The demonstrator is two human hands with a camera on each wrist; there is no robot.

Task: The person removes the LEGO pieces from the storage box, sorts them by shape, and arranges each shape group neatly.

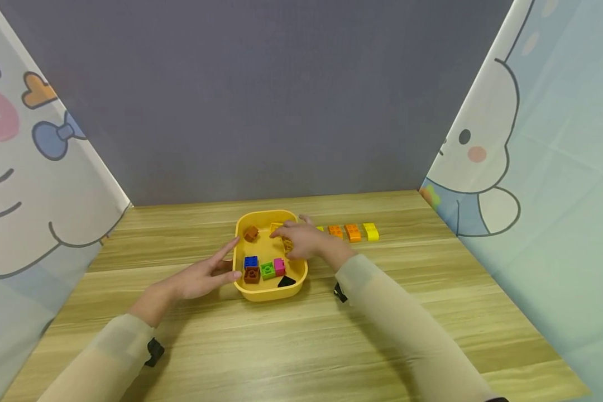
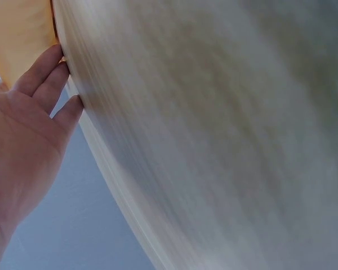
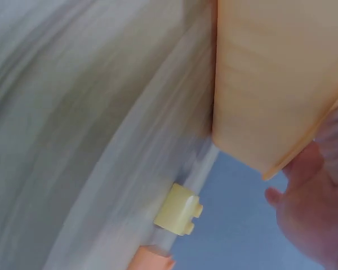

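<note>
A yellow plastic bin (image 1: 270, 296) stands on the table with toy building bricks inside. My left hand (image 1: 203, 277) rests against its left side, thumb and fingers spread and fairly straight; in the left wrist view, the fingertips of the left hand (image 2: 31, 121) are by the bin wall (image 2: 22, 31). Over the right rim, my right hand (image 1: 304, 240) reaches into the bin, index finger and thumb apart above yellow pieces (image 1: 287, 244). The bin hides its fingertips in the right wrist view. Inside lie a blue brick (image 1: 251, 261), brown bricks (image 1: 252, 275), a green brick (image 1: 268, 271), a pink brick (image 1: 279, 267) and a black piece (image 1: 286, 281).
Right of the bin, a row of bricks lies on the table: orange bricks (image 1: 352, 233) and a yellow brick (image 1: 371, 231), with another yellow brick (image 3: 178, 209) nearest the bin. A grey panel (image 1: 271, 100) stands behind the wooden table (image 1: 261, 352); printed cloths hang at both sides.
</note>
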